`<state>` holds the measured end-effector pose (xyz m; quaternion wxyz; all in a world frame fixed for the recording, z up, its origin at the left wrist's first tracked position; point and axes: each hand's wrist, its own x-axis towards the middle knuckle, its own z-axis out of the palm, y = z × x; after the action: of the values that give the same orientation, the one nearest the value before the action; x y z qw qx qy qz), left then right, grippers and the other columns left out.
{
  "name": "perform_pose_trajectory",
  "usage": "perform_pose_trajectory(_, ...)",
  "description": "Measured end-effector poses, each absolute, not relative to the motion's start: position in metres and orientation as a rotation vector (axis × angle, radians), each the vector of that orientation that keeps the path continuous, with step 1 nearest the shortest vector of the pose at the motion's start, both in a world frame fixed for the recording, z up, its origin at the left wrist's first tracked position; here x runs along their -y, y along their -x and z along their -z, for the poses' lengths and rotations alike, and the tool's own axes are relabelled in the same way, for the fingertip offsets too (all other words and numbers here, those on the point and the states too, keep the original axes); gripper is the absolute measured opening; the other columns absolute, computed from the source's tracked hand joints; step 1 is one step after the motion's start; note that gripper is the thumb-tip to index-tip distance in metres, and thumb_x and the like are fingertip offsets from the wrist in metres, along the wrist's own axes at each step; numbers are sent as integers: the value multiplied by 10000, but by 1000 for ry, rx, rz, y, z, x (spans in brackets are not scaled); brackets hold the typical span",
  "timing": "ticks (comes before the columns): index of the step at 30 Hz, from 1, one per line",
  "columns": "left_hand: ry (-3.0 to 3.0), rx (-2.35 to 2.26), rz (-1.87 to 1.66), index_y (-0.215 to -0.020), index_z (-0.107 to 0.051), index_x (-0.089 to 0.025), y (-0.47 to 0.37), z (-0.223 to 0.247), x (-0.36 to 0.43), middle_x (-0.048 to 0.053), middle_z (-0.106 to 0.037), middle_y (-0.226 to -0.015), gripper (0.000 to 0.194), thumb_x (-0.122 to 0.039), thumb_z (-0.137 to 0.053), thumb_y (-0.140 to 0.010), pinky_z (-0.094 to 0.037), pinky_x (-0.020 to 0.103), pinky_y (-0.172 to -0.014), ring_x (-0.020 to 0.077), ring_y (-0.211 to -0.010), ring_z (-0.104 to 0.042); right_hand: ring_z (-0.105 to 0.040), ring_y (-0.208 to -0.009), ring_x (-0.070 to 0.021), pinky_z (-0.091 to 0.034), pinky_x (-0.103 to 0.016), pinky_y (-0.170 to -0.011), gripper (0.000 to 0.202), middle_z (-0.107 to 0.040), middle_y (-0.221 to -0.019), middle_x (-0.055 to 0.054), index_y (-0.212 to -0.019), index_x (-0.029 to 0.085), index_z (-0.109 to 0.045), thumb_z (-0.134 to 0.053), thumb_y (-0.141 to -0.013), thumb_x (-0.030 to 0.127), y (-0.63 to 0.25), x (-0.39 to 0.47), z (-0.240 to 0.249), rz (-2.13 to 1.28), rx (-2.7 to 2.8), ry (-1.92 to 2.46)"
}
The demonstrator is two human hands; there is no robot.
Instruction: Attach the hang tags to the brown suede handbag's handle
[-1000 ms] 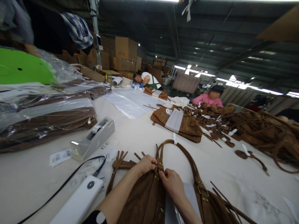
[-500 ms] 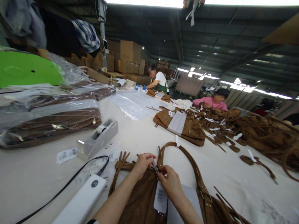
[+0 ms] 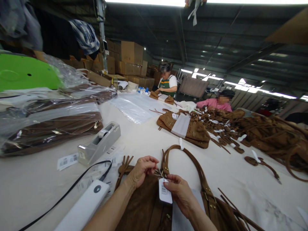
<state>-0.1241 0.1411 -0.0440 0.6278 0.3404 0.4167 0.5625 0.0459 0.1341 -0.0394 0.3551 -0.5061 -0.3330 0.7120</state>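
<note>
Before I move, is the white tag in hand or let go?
In hand: the right hand has its thumb on the white tag, below the left end of the brown handle. The left hand is off it.

a grey plastic tape dispenser (image 3: 99, 144) stands on the pale table (image 3: 134, 138), near a long white plastic device (image 3: 83, 207) and a thin black cord (image 3: 69, 188). further left, brown goods in clear plastic wrap (image 3: 55, 130) lie before a rounded green panel (image 3: 26, 73). brown cardboard boxes (image 3: 131, 53) are stacked at the back, left of a person in a green apron (image 3: 166, 85).
</note>
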Motion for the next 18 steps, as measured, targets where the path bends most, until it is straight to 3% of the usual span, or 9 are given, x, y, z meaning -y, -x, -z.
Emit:
perform_pose_trajectory(4,-894,-1037,-1195,-756,-610,-114,126,35,-120,-3,-592,-590,218,-202,-657,-563,-264,171,-436,49,-457,-436,-595,-585,-159,-490,-283,-579,423,-645,-667,-42,-781,136,-510,-744,-429,151,-45,-126,32,-1964,729,1283)
perform_pose_trajectory(9,-926,-1068,-1209,-743,-627,-109,120,31,-94,8,-614,-633,227,-204,-671,-541,-355,189,-504,78,-525,-483,-603,-631,-130,-488,-215,-582,287,-655,-689,-55,-701,119,-544,-714,-473,155,-39,-118,27,-2034,747,1285)
perform_pose_trajectory(18,-1192,-1251,-1182,-793,-656,-150,107,35,-71,18,-668,-780,207,-160,-587,-598,-433,239,-710,155,-739,-575,-569,-516,-144,-497,-268,-516,268,-577,-516,17,-586,170,-437,-618,-418,65,-27,-114,34,-1796,696,1328)
